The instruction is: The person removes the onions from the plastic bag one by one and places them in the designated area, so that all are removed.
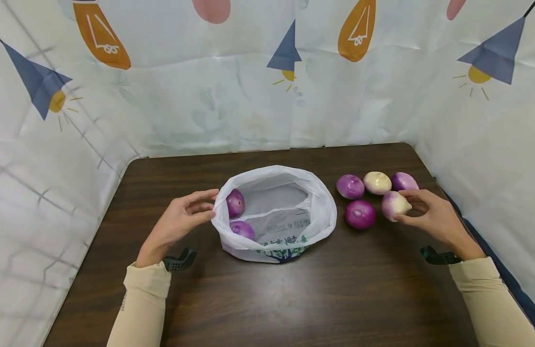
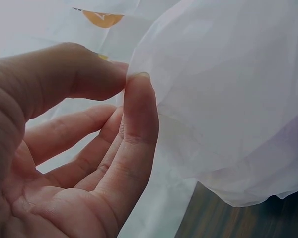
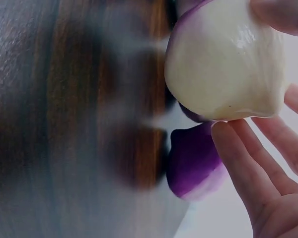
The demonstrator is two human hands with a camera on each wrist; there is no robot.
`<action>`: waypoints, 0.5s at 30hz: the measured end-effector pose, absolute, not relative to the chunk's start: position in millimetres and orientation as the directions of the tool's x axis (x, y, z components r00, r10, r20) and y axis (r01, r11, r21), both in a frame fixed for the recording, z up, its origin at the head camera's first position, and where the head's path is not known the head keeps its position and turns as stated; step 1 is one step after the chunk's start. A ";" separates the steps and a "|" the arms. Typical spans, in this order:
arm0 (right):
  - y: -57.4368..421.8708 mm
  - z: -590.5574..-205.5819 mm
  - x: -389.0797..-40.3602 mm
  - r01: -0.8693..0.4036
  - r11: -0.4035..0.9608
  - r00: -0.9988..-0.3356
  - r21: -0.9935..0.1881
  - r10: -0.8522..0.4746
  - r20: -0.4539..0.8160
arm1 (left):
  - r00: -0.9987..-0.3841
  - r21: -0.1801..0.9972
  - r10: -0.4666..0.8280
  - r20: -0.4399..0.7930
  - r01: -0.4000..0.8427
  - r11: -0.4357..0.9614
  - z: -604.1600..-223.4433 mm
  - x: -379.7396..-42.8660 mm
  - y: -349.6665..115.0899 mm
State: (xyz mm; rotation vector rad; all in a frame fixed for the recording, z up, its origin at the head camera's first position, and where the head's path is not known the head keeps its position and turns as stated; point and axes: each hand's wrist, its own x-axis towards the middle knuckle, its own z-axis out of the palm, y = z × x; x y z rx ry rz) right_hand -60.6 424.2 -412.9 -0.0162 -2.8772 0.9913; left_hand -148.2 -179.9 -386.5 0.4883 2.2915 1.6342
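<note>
A rounded, glossy onion, purple on one flank and creamy white on the other (image 1: 393, 205), is at the right side of the dark brown wood-grain desk (image 1: 267, 299), in the grasp of the right hand (image 1: 436, 219); thumb and fingers pinch it from its pale side, where it narrows to a blunt tip; in the right wrist view the cream face is smooth and catches a bright highlight, with the purple showing as a band along its edge; whether it touches the desk cannot be told.

Near it lie four more onions: a deep magenta, round one (image 1: 359, 214) just to its left, a shiny purple, oval one (image 1: 350, 186) behind that, a yellowish-white, glossy one (image 1: 377, 183) in the back row, and a violet, rounded one (image 1: 405, 181) just behind the pinched onion.

The left hand (image 1: 180, 217) grasps the left rim of a white, thin plastic bag with green and dark blue print (image 1: 326, 207); in the left wrist view, thumb and index finger meet on the film; the bag stands with its mouth wide open, and inside, against its left wall, rest a reddish-purple, round onion (image 1: 235, 203) and a lighter purple, streaked onion (image 1: 242, 230), one in front of the other.
</note>
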 end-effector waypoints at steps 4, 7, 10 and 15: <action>425.1 -414.9 -63.0 -0.039 0.804 -0.996 -0.593 0.020 0.092 | -0.902 0.951 0.430 -0.032 0.106 0.292 -389.5 -147.6 -182.0; 425.1 -416.9 -64.5 -0.050 0.816 -0.996 -0.576 0.003 0.091 | -0.900 0.954 0.435 -0.028 0.106 0.282 -391.4 -147.9 -183.0; 425.2 -420.3 -65.2 -0.065 0.832 -0.995 -0.550 -0.013 0.098 | -0.898 0.955 0.440 -0.023 0.111 0.276 -392.4 -149.2 -183.0; 424.2 -424.8 -66.5 -0.086 0.847 -0.993 -0.525 -0.029 0.116 | -0.900 0.955 0.435 -0.035 0.098 0.280 -393.0 -150.5 -182.7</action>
